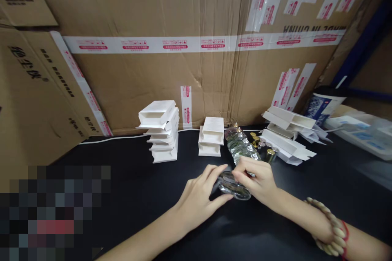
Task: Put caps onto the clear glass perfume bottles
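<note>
My left hand (199, 195) reaches around the near end of a row of clear glass bottles, thumb and fingers on either side of the nearest glass bottle (235, 191). Over the same spot, my right hand (259, 177) is closed in a pinch at the bottles' right side; whatever its fingertips hold is hidden. Beyond the hands the row of glass bottles (241, 144) runs back to the cardboard, with metal spray tops showing. Just right of it stand several gold and silver caps (270, 155).
White paper boxes are piled in a tall stack (163, 138), a short stack (211, 136) and a loose pile (288, 134). A cup with a straw (324, 106) and a plastic container (364, 134) stand right. Cardboard (147, 81) walls the black table (128, 200).
</note>
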`<state>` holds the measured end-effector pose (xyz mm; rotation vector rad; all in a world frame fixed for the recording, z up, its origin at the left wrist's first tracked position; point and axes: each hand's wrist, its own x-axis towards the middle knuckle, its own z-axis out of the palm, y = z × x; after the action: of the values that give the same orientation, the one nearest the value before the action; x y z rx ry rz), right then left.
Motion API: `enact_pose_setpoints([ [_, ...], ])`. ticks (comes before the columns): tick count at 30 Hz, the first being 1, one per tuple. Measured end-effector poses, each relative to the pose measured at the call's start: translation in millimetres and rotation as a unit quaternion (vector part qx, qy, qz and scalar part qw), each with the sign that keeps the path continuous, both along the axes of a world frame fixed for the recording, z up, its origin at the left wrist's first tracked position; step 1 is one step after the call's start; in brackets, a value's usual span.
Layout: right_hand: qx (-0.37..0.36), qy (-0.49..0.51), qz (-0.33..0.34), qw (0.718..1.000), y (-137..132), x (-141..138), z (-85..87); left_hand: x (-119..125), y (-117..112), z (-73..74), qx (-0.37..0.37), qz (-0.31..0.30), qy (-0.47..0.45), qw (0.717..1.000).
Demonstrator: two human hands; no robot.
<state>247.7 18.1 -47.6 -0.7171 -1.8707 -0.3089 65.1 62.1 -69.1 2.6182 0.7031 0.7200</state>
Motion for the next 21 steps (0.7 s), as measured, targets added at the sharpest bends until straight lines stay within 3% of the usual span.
enact_pose_setpoints([
  [6, -0.018, -0.038, 0.029, 0.999, -3, 0, -1.6, -7, -1, -0.9, -0.024, -0.01, -0.041, 0.999],
  [12, 0.119, -0.144, -0.079, 0.979, -6, 25, 10.5, -24, 7, -2.9, 0.064, -0.001, -0.039, 0.997],
  [16, 0.137, -0.138, -0.156, 0.969, -3, 46, 17.1, -24, 14, -4.5, 0.13, 0.024, -0.074, 0.988],
  [21, 0.149, -0.171, -0.152, 0.962, -1, 47, 14.1, -20, 11, -4.5, 0.049, 0.014, -0.054, 0.997],
])
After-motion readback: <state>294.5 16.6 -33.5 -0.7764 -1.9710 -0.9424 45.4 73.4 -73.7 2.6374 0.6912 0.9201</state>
